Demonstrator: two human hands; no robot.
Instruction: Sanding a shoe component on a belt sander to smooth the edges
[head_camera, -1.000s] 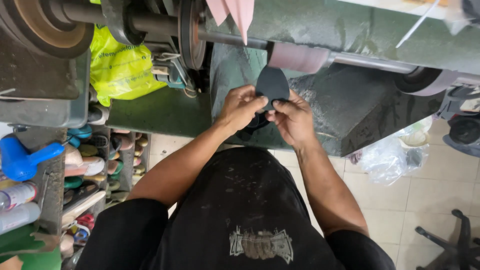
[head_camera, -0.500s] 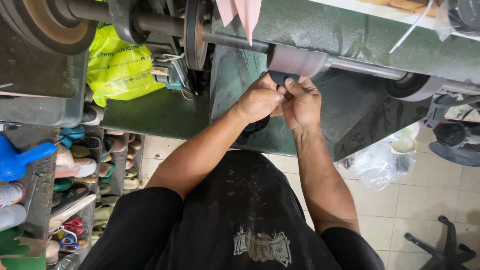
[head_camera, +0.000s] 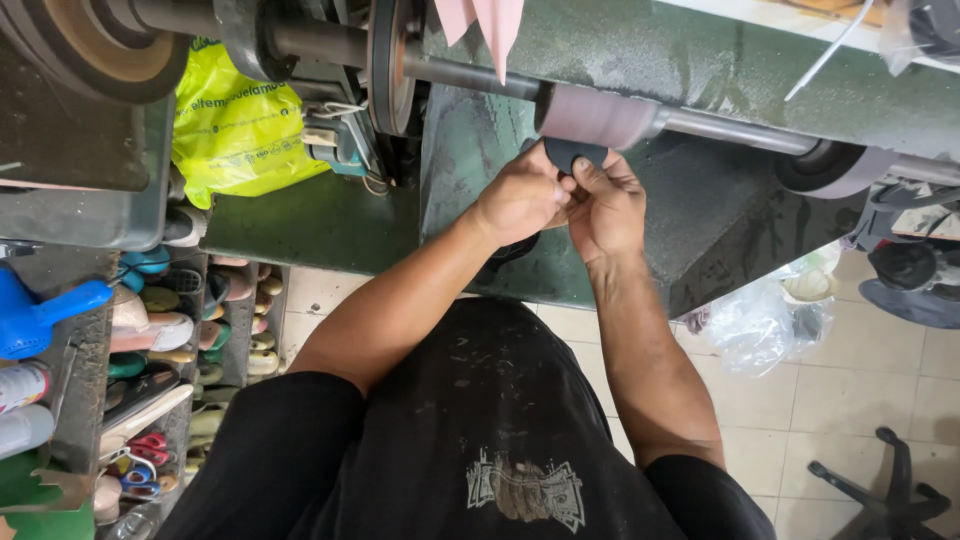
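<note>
piece (head_camera: 573, 154): small, dark, flat with a round edge
where: held up against the bottom of the drum (head_camera: 597, 116), touching it
drum: pale pink-grey roller, lying sideways on a metal shaft
hidden: most of the piece, behind fingers

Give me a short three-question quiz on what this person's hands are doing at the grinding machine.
1. True or false: both hands hold the small flat black piece against the pinkish sanding drum.
2. What lies left of the green machine body? A) crumpled yellow plastic bag B) red bucket C) wooden stool
3. Which hand is nearer the dark metal disc?

Key: 1 true; 2 A; 3 the left hand; the right hand is farther.
</note>
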